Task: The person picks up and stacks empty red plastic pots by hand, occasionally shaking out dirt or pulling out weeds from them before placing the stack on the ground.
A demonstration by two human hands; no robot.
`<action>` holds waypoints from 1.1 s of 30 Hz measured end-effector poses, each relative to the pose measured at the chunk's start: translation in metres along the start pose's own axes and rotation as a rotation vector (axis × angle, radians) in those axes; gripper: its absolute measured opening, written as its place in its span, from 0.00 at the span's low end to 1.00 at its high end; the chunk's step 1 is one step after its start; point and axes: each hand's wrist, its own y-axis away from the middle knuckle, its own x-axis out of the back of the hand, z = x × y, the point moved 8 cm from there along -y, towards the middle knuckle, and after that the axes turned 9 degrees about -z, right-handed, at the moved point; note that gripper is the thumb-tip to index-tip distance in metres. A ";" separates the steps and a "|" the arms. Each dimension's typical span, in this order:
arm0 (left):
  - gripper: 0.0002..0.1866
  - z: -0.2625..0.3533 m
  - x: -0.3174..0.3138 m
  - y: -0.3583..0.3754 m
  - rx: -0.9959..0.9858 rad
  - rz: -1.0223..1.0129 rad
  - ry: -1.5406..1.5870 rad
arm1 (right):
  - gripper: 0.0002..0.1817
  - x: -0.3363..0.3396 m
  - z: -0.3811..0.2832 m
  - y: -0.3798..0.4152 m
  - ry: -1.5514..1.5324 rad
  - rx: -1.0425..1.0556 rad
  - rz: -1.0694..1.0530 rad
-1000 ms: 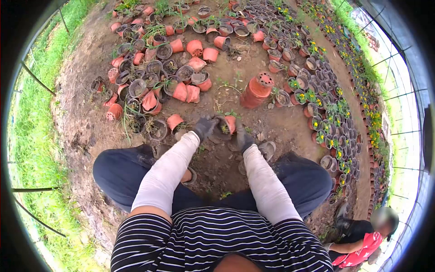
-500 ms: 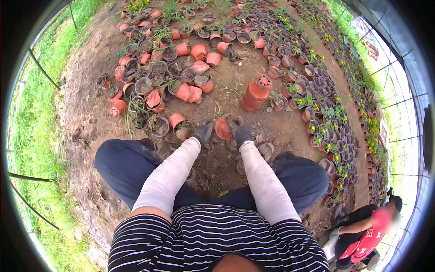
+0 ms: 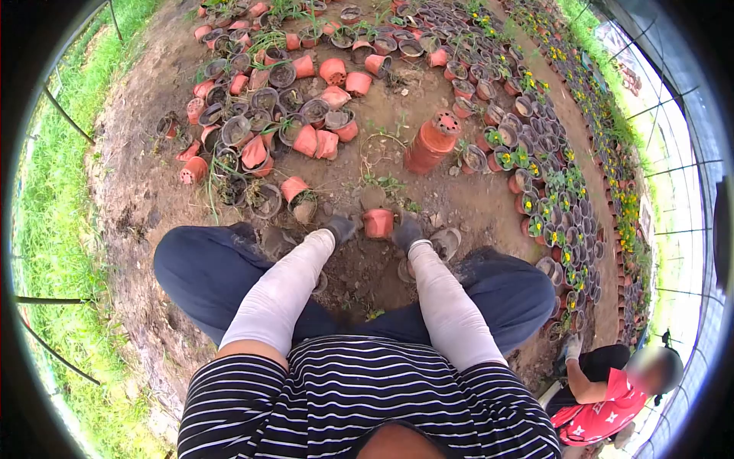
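Directly in front of me, a small red-orange plastic flower pot [image 3: 378,223] is between my gloved hands. Greyish soil [image 3: 373,198] shows at its far end; whether it is inside or outside the rim is hard to tell. My left hand [image 3: 342,227], in a dark glove, grips the pot's left side. On the opposite side, my right hand [image 3: 407,231] is closed against the wall, its fingers partly hidden. Beyond stands a stack of upside-down red pots [image 3: 432,144], with drainage holes on top. Left of my hands, a tipped pot [image 3: 293,188] lies with soil spilling out.
Many tumbled red and black pots [image 3: 306,141] cover the ground ahead and left. Rows of potted plants with yellow flowers [image 3: 569,199] run along the right. A co-worker in a red shirt [image 3: 600,413] crouches at lower right. Grass [image 3: 57,206] grows on the left.
The pot between my hands has turned, so its side now faces me and soil shows at its far end. The co-worker's arm and head have shifted.
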 end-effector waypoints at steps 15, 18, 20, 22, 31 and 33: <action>0.20 0.042 0.042 0.018 0.123 -0.082 1.041 | 0.21 0.079 -0.047 -0.012 0.016 0.146 0.092; 0.18 0.060 0.061 0.007 0.057 -0.029 1.226 | 0.21 0.132 -0.060 -0.010 -0.313 0.273 0.186; 0.19 0.080 0.085 -0.003 -0.030 0.007 1.252 | 0.19 0.151 -0.040 -0.035 -0.590 0.318 0.268; 0.22 0.105 0.113 -0.014 -0.217 0.102 1.181 | 0.17 0.180 -0.026 -0.044 -0.896 0.277 0.346; 0.40 0.208 0.172 -0.116 -0.474 0.260 0.535 | 0.13 0.239 0.018 -0.076 -1.359 0.030 0.319; 0.44 0.231 0.179 -0.117 -0.429 0.318 0.326 | 0.17 0.231 0.031 -0.088 -1.314 0.038 0.334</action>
